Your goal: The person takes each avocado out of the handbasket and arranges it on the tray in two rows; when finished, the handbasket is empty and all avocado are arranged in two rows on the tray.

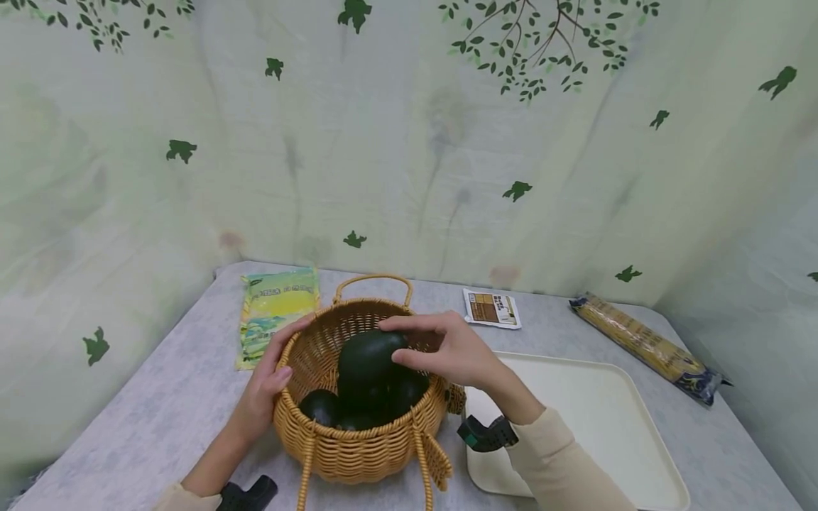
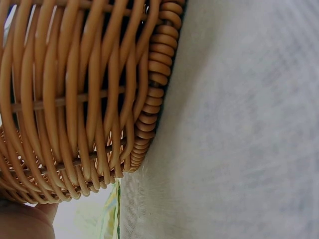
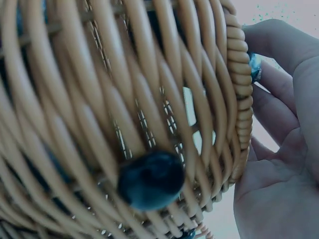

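Observation:
A round wicker basket stands in front of me, its woven side filling much of the left wrist view. Inside lie several smooth, dark green, oval fruits; their exact kind does not show. My left hand grips the basket's left rim, with the thumb over the edge. My right hand reaches over the right rim and holds the topmost dark green fruit between thumb and fingers. The right wrist view shows this hand beside the rim, with the basket hiding most of the fruit.
Right of the basket lies a cream tray. Behind are a yellow-green packet, a small white and brown packet and a long pack of noodles. A leaf-patterned curtain hangs around the table.

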`<state>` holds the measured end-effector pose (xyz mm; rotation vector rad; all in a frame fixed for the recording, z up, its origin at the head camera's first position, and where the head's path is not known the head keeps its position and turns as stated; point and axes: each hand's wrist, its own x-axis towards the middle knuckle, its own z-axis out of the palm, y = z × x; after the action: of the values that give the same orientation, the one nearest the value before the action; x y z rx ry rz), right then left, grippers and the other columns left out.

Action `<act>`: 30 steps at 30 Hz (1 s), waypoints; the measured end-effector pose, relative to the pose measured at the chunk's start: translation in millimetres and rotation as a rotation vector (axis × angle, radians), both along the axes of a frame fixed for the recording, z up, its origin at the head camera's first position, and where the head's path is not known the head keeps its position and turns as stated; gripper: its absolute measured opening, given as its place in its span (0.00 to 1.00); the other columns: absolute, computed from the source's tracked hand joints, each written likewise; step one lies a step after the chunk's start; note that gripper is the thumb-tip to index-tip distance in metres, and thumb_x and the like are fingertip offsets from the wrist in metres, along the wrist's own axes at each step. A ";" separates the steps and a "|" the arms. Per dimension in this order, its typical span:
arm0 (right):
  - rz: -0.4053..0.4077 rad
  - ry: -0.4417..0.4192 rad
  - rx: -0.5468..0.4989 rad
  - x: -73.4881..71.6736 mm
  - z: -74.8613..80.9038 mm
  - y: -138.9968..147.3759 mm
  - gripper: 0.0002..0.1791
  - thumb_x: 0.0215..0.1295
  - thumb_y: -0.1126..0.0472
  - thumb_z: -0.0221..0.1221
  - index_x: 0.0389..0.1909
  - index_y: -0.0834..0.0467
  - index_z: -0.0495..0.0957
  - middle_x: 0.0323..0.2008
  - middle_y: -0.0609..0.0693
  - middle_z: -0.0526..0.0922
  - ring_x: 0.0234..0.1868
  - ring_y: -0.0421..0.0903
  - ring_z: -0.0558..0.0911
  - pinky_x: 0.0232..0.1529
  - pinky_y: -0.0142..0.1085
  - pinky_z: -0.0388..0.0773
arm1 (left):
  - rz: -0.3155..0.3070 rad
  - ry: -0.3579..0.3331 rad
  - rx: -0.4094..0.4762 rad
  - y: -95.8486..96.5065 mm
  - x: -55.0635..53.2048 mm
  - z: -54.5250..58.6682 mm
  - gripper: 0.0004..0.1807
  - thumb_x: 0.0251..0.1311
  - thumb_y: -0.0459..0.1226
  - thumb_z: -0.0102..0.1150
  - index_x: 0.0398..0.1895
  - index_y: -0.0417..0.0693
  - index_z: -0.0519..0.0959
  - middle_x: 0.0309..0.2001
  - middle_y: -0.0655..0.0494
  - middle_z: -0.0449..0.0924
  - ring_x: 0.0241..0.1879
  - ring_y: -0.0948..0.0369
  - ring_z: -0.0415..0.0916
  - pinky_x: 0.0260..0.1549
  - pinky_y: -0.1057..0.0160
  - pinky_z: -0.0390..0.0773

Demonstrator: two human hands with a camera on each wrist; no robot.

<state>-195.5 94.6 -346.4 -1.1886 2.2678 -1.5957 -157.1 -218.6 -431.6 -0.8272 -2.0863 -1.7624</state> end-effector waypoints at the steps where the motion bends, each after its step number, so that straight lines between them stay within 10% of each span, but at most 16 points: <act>1: -0.005 -0.004 -0.010 0.7 -1.1 1.1 0.22 0.68 0.61 0.67 0.63 0.49 0.83 0.59 0.44 0.85 0.53 0.44 0.86 0.50 0.41 0.85 | -0.004 -0.004 -0.002 0.0 -0.2 0.1 0.33 0.70 0.30 0.33 0.80 0.42 0.55 0.78 0.52 0.58 0.77 0.64 0.55 0.67 0.72 0.63; 19: -0.105 0.118 -0.116 14.0 -16.6 5.5 0.22 0.68 0.64 0.67 0.63 0.57 0.82 0.61 0.51 0.84 0.58 0.45 0.84 0.55 0.40 0.83 | -0.020 0.000 0.012 -2.5 -2.9 -4.9 0.34 0.70 0.30 0.33 0.80 0.39 0.54 0.79 0.47 0.57 0.77 0.61 0.56 0.67 0.70 0.64; 30: -0.125 0.034 -0.189 13.6 -17.2 18.5 0.23 0.67 0.67 0.66 0.62 0.57 0.82 0.62 0.53 0.83 0.55 0.46 0.86 0.53 0.39 0.84 | -0.040 0.009 0.028 -0.8 -2.3 -2.9 0.34 0.69 0.29 0.33 0.80 0.37 0.53 0.79 0.46 0.56 0.77 0.61 0.56 0.67 0.69 0.64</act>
<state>-181.9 113.1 -363.7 -1.1422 2.2963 -1.8867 -159.4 -219.5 -434.5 -0.8727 -2.0490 -1.8002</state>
